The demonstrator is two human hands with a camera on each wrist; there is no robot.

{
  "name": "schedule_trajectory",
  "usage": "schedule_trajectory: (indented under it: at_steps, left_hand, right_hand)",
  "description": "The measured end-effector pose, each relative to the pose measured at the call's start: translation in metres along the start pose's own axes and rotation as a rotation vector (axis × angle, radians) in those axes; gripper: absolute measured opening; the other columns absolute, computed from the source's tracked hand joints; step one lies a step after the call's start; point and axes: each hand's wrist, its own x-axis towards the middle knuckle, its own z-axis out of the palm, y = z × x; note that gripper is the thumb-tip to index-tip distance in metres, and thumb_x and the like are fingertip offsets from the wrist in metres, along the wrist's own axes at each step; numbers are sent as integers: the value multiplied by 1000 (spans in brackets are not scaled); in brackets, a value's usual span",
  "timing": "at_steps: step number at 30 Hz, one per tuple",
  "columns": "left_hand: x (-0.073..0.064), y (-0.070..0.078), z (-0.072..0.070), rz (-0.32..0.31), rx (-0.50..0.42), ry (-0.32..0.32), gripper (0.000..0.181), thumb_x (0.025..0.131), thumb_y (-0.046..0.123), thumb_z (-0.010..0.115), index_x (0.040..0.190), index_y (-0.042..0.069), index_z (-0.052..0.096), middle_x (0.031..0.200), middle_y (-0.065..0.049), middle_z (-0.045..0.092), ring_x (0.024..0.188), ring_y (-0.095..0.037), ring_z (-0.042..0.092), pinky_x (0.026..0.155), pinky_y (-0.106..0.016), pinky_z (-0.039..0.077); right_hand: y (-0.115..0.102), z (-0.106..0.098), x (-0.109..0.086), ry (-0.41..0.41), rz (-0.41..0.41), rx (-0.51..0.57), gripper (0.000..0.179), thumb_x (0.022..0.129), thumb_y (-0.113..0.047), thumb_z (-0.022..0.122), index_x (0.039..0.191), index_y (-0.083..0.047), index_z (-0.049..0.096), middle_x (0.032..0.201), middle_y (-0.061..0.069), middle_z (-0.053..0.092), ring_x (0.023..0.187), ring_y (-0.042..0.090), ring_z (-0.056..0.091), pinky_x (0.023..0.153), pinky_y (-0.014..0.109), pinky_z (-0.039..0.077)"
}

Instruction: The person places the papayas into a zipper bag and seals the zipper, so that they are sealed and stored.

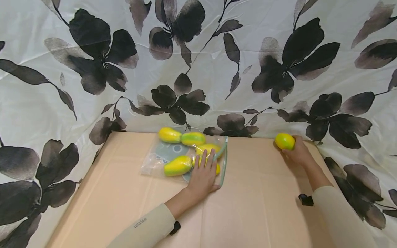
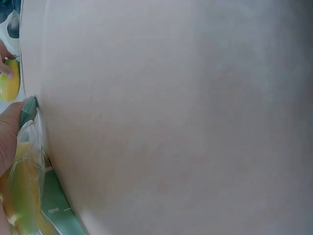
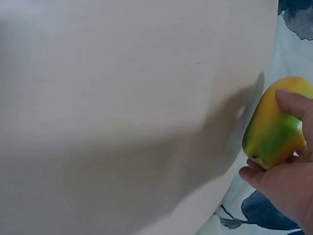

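Observation:
On the left half of the board lies a clear zip bag (image 1: pixel 149 165) with a green edge strip and several yellow-green papayas (image 1: pixel 177 166) inside. My left hand (image 1: pixel 201 177) rests on the bag, its fingers straight over the papayas near the zip side. In the left wrist view, the thumb (image 2: pixel 9 134) lies against the green strip (image 2: pixel 28 111). At the board's far right corner, my right hand (image 1: pixel 300 151) grips a single papaya (image 1: pixel 284 141). The right wrist view has this papaya (image 3: pixel 276 125) held between thumb and fingers, raised off the surface.
A light tan board (image 1: pixel 242 206) forms the work surface. White cloth with dark flowers (image 1: pixel 198 65) hangs behind it and lies along both sides. A small black wrist piece (image 1: pixel 306 200) sits by the right cuff.

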Motion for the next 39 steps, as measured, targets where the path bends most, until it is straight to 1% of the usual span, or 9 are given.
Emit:
schedule_trajectory:
  at_steps: [4, 8, 11, 14, 19, 23, 31, 35, 39]
  left_hand:
    - [1, -1, -1, 1, -8, -11, 117, 71, 78, 76, 155, 6, 39, 172, -19, 18, 157, -42, 23, 124, -59, 28]
    - [2, -1, -2, 5, -19, -24, 118, 72, 77, 77, 156, 5, 37, 172, -19, 17, 157, -42, 22, 124, -59, 27]
    - [2, -2, -2, 1, -25, -27, 118, 72, 76, 77, 157, 5, 37, 172, -20, 17, 157, -42, 21, 124, -59, 26]
    - [2, -2, -1, -1, -29, -28, 119, 72, 76, 77, 157, 4, 36, 172, -20, 16, 157, -43, 20, 125, -59, 26]
    - [3, -2, -1, 10, -31, -27, 119, 73, 76, 77, 157, 4, 35, 172, -20, 17, 157, -43, 20, 124, -59, 27]
    - [4, -2, -1, 11, -29, -25, 119, 73, 76, 76, 157, 4, 36, 172, -20, 18, 157, -43, 21, 124, -59, 27]
    - [5, -2, -1, 3, -31, -37, 119, 73, 75, 77, 158, 3, 35, 172, -20, 16, 157, -43, 21, 125, -60, 25]
    - [5, -2, -1, 2, -34, -38, 119, 73, 75, 77, 158, 4, 35, 172, -20, 16, 157, -43, 21, 125, -60, 25]
    - [5, -2, -2, 2, -38, -38, 119, 73, 75, 78, 158, 4, 35, 172, -20, 16, 157, -43, 21, 125, -60, 25]
  right_hand:
    - [-3, 1, -11, 0, -39, 35, 89, 95, -10, 71, 151, 18, 8, 143, 47, 29, 123, 58, 39, 105, 70, 31]
    - [-4, 4, -21, 10, -120, 38, 87, 94, -9, 73, 149, 20, 12, 140, 45, 27, 118, 54, 39, 99, 66, 33]
    - [-8, 8, -28, 3, -186, 54, 86, 93, -9, 75, 150, 19, 16, 142, 43, 27, 119, 52, 38, 99, 65, 31]
    - [-14, 13, -35, -6, -227, 63, 86, 91, -8, 77, 151, 17, 20, 144, 42, 29, 121, 52, 38, 100, 65, 30]
    - [-28, 19, -49, -45, -229, 46, 87, 90, -9, 79, 151, 15, 22, 143, 39, 33, 121, 49, 41, 101, 64, 33]
    - [-40, 22, -59, -89, -222, 44, 87, 88, -6, 79, 151, 13, 22, 144, 36, 33, 121, 47, 41, 103, 65, 34]
    - [-67, 34, -77, -138, -250, 28, 88, 83, 1, 77, 152, 9, 23, 145, 34, 35, 124, 47, 43, 104, 65, 36]
    - [-80, 43, -85, -161, -286, 20, 88, 79, 4, 77, 151, 7, 26, 144, 32, 37, 125, 45, 44, 105, 65, 37]
    - [-89, 53, -88, -176, -338, 16, 85, 79, 3, 78, 151, 5, 31, 143, 28, 40, 126, 43, 45, 106, 64, 38]
